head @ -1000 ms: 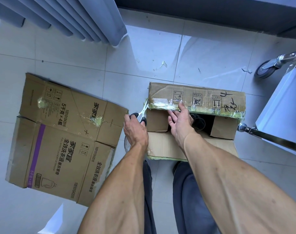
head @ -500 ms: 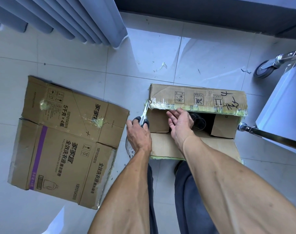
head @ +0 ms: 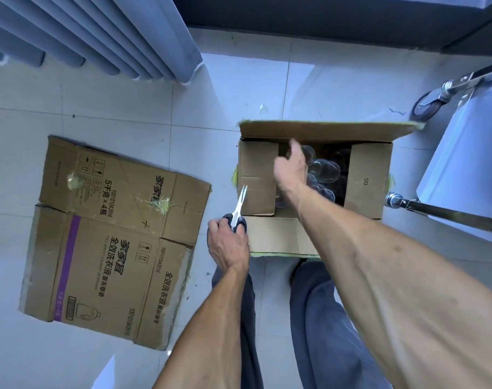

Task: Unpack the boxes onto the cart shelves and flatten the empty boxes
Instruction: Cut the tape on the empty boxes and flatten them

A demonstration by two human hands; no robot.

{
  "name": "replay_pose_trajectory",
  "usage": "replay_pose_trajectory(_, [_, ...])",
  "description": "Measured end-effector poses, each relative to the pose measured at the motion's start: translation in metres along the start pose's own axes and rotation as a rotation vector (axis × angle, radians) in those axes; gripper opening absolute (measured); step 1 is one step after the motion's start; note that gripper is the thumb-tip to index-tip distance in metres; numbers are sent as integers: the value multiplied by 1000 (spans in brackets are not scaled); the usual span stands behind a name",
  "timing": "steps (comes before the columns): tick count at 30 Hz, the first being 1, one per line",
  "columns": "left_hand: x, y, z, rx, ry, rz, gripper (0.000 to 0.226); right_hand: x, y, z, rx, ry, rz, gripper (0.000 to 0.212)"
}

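1. The open box (head: 312,237) sits on the tiled floor (head: 127,102) just ahead of the person's legs, its long side running left to right; the far flap (head: 326,130) stands up and the near flap lies folded down toward the person
2. The two short side flaps lie partly over the opening, and clear rounded glassware (head: 324,171) shows in the dark gap between them
3. The right side flap bears a small print that reads "SQ" or similar, seen upside down
4. The flattened box (head: 110,237) lies on the floor to the left, well apart from the open one, its long axis running away from the person and slightly tilted
5. Its print includes Chinese characters, "5千克 x 4瓶", "FULL EFFECT LAUNDRY DETERGENT", the number "1001043516", a purple stripe and a bottle drawing
6. The left hand (head: 229,245) grips the dark handles of scissors (head: 238,213), whose pressed-together blades point away from the person, beside the box's left edge
7. The right hand (head: 292,167) reaches into the opening with the arm stretched forward; its fingers curl down by the left side flap, and whether they grip anything cannot be told
8. A cart (head: 463,153) stands to the right, one wheel (head: 425,108) near the box's far corner
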State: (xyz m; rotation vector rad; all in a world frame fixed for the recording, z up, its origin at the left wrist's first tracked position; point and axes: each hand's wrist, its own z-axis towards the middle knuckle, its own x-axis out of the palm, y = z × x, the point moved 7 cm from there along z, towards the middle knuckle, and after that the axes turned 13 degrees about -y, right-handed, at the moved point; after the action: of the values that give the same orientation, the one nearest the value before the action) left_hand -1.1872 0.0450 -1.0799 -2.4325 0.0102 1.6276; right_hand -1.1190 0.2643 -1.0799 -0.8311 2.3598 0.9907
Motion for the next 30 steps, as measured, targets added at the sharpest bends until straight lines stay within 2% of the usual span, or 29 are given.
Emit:
replay_pose_trajectory(5, [3, -44, -5, 104, -3, -40, 27, -32, -82, -15, 152, -54, -197, 35])
replay_pose_trajectory(10, [19, -75, -38, 193, 110, -46, 35, -47, -116, -18, 264, 117, -29, 13])
replay_pose_trajectory(13, [27, -92, -68, 235, 189, -40, 27, -62, -116, -18, 223, 139, -33, 13])
replay_pose_trajectory(18, [37, -113, -112, 172, 296, -85, 5, -99, -125, -25, 268, 76, -44, 16])
replay_pose_trajectory(22, [40, -149, -136, 303, 384, -56, 7, -143, -131, -16, 310, -42, -9, 24])
replay_pose_trajectory(27, [46, -185, -169, 346, 672, -200, 31, -184, -136, -4, 334, -161, 72, 18])
replay_pose_trajectory(30, [48, -194, -182, 291, 750, -218, 16, -199, -134, -2, 346, -181, 142, 21])
